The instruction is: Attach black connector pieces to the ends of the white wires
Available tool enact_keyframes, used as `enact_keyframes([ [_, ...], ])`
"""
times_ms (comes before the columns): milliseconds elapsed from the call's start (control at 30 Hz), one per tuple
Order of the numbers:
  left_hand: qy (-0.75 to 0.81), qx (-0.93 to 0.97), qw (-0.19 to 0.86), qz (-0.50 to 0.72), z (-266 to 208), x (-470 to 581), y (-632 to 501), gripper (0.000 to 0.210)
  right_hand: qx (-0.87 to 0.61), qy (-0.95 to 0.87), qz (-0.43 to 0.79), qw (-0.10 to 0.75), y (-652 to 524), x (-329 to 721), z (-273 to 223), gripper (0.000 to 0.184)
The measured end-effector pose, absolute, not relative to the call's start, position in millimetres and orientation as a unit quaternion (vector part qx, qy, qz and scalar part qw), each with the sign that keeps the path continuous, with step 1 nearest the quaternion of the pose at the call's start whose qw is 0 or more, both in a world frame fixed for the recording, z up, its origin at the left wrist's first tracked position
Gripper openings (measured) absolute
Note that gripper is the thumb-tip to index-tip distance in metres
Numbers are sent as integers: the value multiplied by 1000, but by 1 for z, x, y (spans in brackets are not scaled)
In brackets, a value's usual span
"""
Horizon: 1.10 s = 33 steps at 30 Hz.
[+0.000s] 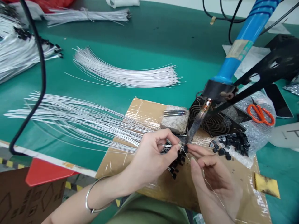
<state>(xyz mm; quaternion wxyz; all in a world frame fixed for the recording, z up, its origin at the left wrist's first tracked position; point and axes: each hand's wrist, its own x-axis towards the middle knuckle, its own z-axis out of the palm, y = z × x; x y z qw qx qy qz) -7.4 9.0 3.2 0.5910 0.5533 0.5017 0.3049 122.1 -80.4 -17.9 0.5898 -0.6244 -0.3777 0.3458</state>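
My left hand [151,155] is closed in a pinch on a white wire, with its fingertips just left of the soldering iron's tip [192,130]. A small black connector [185,148] sits under that tip, by the fingertips of my right hand [215,183]. My right hand is closed on a thin strand of solder wire [217,196] that runs up to the tip and trails down over the palm. Beneath my left hand lie several white wires with black ends [173,171]. The soldering iron [245,40] has a blue handle and is clamped in a black stand.
Loose white wires [88,118] spread leftward from a cardboard sheet [130,124]; another white bundle [126,74] lies behind. Right of the iron are a round fan grille [215,123], loose black connectors [238,143], orange scissors [260,114] and a yellow sponge [266,185]. A black cable [42,62] arches at left.
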Motion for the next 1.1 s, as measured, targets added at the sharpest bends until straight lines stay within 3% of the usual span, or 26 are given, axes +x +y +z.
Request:
enact_keyframes([
  [1100, 520, 541, 585, 308, 5, -3, 13, 13, -628, -349, 354, 599, -75, 126, -14, 21],
])
